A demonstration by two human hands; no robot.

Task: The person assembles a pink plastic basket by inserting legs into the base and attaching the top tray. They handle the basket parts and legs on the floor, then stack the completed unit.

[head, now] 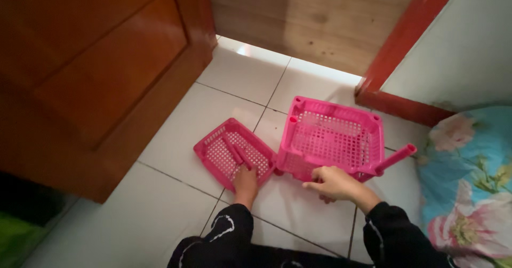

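On white tiled floor (pixel 176 124): left hand (pixel 246 181) flat on pink tray (pixel 232 153), right hand (pixel 333 183) loosely curled, gripping nothing, beside pink basket (pixel 332 137); loose corner post (pixel 396 157) could pop out if jostled.

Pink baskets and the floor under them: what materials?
Deep pink basket and shallow pink tray: look like moulded plastic, uniform bright colour, perforated mesh walls, slightly glossy rims. Loose pink tube looks like the same plastic. Floor: seemingly glazed white ceramic tile, with dark grout lines and a reflective sheen.
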